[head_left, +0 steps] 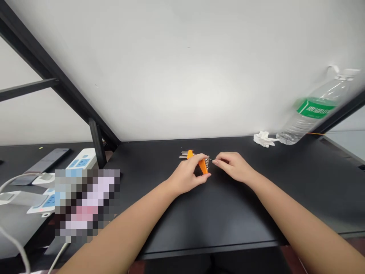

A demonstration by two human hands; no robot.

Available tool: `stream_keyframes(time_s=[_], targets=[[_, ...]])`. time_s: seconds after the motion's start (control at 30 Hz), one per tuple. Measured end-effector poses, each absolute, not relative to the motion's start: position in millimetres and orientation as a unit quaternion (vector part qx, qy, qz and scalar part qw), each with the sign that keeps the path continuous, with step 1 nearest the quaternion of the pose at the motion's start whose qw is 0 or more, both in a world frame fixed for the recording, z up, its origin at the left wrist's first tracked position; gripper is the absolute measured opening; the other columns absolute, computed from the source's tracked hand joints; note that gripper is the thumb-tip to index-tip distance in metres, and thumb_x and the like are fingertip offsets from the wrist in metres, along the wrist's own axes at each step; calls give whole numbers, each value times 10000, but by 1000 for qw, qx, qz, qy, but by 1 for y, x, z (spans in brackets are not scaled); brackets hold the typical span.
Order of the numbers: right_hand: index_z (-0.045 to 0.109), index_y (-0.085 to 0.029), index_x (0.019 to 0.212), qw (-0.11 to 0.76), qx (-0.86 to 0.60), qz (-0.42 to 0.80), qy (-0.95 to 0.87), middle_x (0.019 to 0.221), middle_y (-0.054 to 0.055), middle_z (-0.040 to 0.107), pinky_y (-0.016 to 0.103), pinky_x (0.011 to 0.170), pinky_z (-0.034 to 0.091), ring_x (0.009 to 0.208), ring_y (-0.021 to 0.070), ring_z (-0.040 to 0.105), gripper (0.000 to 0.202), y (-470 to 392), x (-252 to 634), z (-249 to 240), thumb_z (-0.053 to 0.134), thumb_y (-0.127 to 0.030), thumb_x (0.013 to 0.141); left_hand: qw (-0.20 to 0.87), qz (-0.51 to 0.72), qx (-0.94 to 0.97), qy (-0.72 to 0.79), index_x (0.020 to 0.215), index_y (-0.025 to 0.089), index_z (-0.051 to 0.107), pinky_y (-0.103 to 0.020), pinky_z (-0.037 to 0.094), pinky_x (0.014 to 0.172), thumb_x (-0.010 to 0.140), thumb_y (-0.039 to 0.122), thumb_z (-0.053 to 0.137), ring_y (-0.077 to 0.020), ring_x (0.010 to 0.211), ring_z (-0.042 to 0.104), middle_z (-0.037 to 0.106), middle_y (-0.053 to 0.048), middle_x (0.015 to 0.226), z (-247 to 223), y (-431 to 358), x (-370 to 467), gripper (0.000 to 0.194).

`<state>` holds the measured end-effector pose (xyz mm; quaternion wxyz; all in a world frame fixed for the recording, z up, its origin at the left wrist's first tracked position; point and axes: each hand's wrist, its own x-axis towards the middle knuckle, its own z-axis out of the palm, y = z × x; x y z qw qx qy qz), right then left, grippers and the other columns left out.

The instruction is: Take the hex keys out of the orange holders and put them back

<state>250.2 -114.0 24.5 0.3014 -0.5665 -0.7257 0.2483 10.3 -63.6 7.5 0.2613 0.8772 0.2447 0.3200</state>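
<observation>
My left hand (pixel 188 174) grips an orange hex key holder (pixel 203 166) between thumb and fingers, above the black tabletop. Bent metal ends of several hex keys (pixel 207 161) stick out along the holder's right side. Just beyond the left fingers is another orange part (pixel 190 153), with thin metal rods (pixel 183 155) pointing left from it. Whether it joins the held piece is hidden by my fingers. My right hand (pixel 232 165) is closed in a pinch on a thin hex key (pixel 211 160) at the holder's upper right. Whether that key still sits in the holder is unclear.
A crumpled white tissue (pixel 264 139) and a clear bottle with a green label (pixel 316 108) stand against the pale wall. At left are a white power strip (pixel 82 161) with plugs and cables, a pixelated flat object (pixel 91 205), a dark phone-like slab (pixel 48 164) and a black frame (pixel 97 140).
</observation>
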Motion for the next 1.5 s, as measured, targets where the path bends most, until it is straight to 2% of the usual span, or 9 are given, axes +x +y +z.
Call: stream_keyframes(time_s=[0.1, 0.27, 0.43, 0.57, 0.8, 0.93, 1.1, 1.33, 1.5], targets=[[702, -193, 863, 264, -612, 154, -729, 867, 31, 640, 311, 735, 463, 745, 157, 596, 175, -108, 265, 20, 587, -292, 951, 253, 339, 865, 268, 1312, 222, 517, -329, 572, 884, 866, 286, 732, -179, 982, 679, 676, -61, 1155, 5, -56, 9, 499], [708, -187, 939, 201, -633, 158, -731, 968, 50, 639, 297, 767, 482, 815, 165, 618, 105, -101, 272, 6, 645, -258, 896, 224, 337, 880, 247, 1219, 248, 642, -313, 549, 917, 945, 281, 663, -171, 1048, 643, 613, -70, 1214, 7, -54, 10, 276], [652, -191, 771, 126, -668, 139, -720, 865, 41, 640, 289, 681, 427, 744, 167, 600, 89, -103, 258, 13, 607, -160, 841, 225, 308, 892, 244, 1132, 268, 720, -295, 548, 860, 991, 308, 602, -139, 935, 630, 556, -68, 1217, 7, -57, 12, 188], [594, -195, 697, 81, -687, 136, -709, 823, 56, 646, 283, 608, 376, 719, 186, 599, 113, -111, 254, 20, 631, -149, 793, 225, 306, 889, 257, 1099, 242, 704, -298, 547, 853, 958, 313, 646, -157, 959, 623, 568, -69, 1190, 9, -58, 12, 168], [553, -193, 685, 104, -660, 149, -729, 785, 41, 629, 272, 585, 363, 667, 161, 558, 131, -116, 254, 25, 598, -90, 753, 210, 295, 894, 263, 1118, 245, 669, -298, 550, 822, 938, 302, 664, -158, 935, 635, 599, -62, 1171, 10, -56, 12, 189], [534, -207, 748, 188, -579, 228, -760, 718, -24, 588, 247, 579, 379, 618, 125, 511, 124, -120, 251, 32, 556, -91, 787, 196, 300, 897, 259, 1196, 244, 620, -310, 553, 845, 924, 303, 689, -179, 998, 651, 634, -63, 1178, 8, -54, 12, 287], [622, -209, 870, 267, -500, 238, -789, 792, -18, 603, 249, 635, 416, 661, 115, 522, 140, -128, 241, 38, 537, -97, 862, 169, 300, 899, 271, 1120, 235, 647, -292, 556, 797, 900, 304, 716, -171, 965, 663, 646, -58, 1175, 7, -54, 11, 241], [660, -210, 869, 260, -493, 195, -807, 801, 12, 604, 274, 634, 424, 678, 137, 528, 157, -131, 239, 38, 536, -138, 933, 165, 291, 901, 277, 1135, 242, 659, -287, 561, 793, 897, 313, 714, -167, 957, 673, 656, -58, 1177, 5, -54, 10, 254], [707, -216, 940, 274, -477, 182, -815, 890, 51, 651, 299, 671, 475, 738, 155, 601, 227, -135, 238, 43, 491, -188, 1003, 148, 259, 919, 258, 1145, 252, 668, -287, 565, 790, 905, 305, 700, -175, 971, 681, 668, -52, 1184, 8, -55, 11, 248]])
